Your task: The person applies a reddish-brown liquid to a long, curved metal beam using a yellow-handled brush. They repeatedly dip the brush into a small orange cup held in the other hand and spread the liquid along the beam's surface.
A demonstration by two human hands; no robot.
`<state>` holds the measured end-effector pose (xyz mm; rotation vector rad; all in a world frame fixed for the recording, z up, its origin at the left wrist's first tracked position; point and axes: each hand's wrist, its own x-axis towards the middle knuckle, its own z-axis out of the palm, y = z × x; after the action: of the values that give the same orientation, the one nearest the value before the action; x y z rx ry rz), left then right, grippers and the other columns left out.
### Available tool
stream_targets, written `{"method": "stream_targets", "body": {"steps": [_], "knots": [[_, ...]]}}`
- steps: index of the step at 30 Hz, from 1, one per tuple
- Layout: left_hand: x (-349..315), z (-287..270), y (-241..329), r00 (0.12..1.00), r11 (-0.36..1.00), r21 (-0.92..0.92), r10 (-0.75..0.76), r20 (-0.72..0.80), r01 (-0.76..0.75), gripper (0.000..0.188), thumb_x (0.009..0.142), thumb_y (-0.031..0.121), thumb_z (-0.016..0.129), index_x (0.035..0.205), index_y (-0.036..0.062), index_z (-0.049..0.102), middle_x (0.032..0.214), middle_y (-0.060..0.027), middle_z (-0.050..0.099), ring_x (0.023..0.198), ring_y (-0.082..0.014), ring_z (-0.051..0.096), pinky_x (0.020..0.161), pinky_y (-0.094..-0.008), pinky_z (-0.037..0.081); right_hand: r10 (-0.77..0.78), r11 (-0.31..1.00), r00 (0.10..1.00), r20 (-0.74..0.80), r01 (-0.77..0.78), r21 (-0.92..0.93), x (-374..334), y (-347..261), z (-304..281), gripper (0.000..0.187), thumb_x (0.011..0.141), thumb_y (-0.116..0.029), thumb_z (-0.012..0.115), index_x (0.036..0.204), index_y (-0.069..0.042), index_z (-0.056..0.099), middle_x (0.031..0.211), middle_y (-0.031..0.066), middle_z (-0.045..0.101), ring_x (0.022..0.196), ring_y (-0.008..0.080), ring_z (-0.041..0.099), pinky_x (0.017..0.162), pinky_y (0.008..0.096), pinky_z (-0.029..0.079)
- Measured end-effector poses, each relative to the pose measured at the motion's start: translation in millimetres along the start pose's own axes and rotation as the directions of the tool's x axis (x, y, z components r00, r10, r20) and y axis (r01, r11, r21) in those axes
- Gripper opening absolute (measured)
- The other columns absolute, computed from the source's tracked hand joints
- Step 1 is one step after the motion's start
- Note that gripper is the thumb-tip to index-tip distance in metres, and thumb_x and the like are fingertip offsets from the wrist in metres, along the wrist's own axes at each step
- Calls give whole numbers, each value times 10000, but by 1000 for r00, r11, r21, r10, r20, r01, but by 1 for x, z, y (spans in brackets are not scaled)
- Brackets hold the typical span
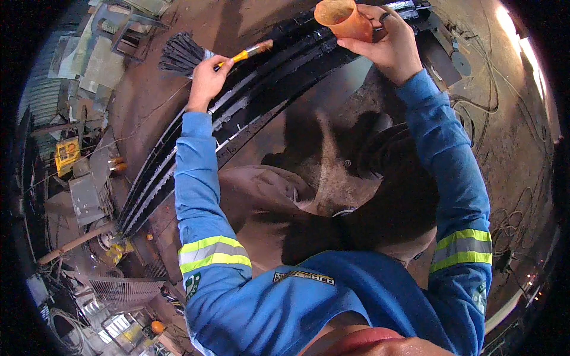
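Observation:
My left hand (208, 80) is closed round the yellow handle of a paintbrush (255, 49), whose brown bristles point right, over long black metal bars (261, 83). In my right hand (395, 44) is an orange cup (344, 22), tilted so that its open mouth faces up and left; what is inside cannot be made out. The bars run side by side from lower left to upper right, with shiny or pale bare patches along their edges. A bundle of dark thin rods (181, 53) lies just beyond my left hand.
Metal sheets and scrap (107, 65) lie along the left, with a yellow box (68, 155) and a wooden pole (77, 243). A wire grille (124, 292) sits lower left. Cables (490, 101) trail over the brown floor at right, near a dark plate (439, 56).

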<state>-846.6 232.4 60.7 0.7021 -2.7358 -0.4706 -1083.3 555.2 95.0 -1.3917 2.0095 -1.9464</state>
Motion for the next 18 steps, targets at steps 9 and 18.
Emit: {"method": "stream_targets", "body": {"steps": [9,18], "knots": [[9,27,14,988,957,259,-147,53,129,317,895,389,637,994,103,729,921,-172,706,897,-359,673,788,-451,521,-78,993,995,63,83,-84,1,9,-3,654,607,-260,911,1117,28,619,955,91,622,873,194,611,794,316,499],[2,13,15,999,957,284,50,21,-54,331,896,395,636,968,83,719,859,-189,700,844,-381,672,751,-469,521,-66,979,998,13,67,-191,1,-10,3,626,595,-265,900,1072,52,647,937,125,628,871,221,632,794,332,505]]}}
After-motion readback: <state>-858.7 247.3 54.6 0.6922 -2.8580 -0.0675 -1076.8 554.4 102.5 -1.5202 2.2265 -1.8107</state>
